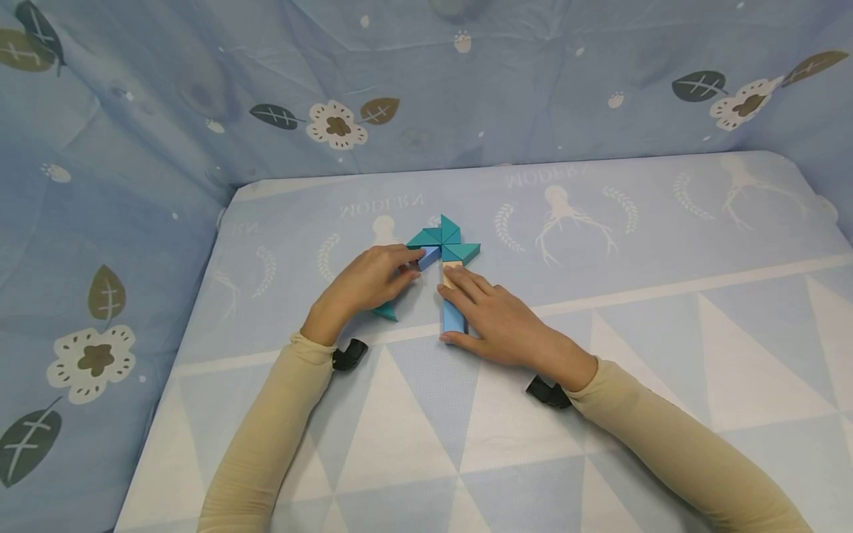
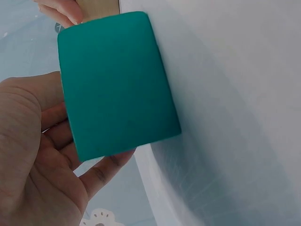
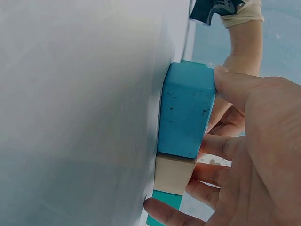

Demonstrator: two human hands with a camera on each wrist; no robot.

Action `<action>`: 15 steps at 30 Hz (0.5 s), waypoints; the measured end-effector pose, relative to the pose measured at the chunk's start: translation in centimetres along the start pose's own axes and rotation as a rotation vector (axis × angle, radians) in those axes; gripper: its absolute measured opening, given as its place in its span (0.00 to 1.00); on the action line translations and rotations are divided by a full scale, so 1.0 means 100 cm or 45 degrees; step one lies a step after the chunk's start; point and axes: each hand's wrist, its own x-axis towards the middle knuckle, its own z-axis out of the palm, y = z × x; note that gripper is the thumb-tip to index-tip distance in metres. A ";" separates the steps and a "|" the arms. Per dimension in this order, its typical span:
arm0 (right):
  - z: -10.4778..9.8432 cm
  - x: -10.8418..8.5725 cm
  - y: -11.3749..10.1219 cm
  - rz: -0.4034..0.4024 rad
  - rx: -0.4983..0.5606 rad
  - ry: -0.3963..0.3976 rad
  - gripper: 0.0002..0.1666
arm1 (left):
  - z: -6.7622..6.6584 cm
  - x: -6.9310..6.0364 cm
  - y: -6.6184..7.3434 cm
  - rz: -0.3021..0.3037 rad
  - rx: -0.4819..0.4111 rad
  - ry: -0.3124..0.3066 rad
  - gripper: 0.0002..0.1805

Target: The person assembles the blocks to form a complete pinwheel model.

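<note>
Several teal triangular blocks (image 1: 443,235) form a pinwheel shape on the table. My left hand (image 1: 369,275) pinches a small blue block (image 1: 430,258) at the pinwheel's lower left. Below the pinwheel, a natural wood block (image 1: 452,264) and a light blue block (image 3: 186,110) stand in a straight column. My right hand (image 1: 500,318) lies over this column from the right, fingers extended across it, its thumb touching the light blue block's near end. A loose teal block (image 2: 117,84) rests under my left wrist and hides part of that hand in the left wrist view.
The table (image 1: 666,318) has a pale cloth with triangles and deer-head prints. Blue flowered fabric (image 1: 533,81) hangs behind it and along the left side. Black camera mounts (image 1: 349,355) sit at both wrists, close to the table surface.
</note>
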 end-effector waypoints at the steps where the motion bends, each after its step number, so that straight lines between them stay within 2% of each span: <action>1: 0.000 0.000 0.000 0.001 0.000 -0.001 0.41 | 0.000 0.000 0.000 0.000 -0.001 -0.002 0.22; 15: -0.001 0.000 0.000 -0.005 -0.008 -0.003 0.41 | 0.000 0.001 0.004 -0.023 0.002 -0.041 0.24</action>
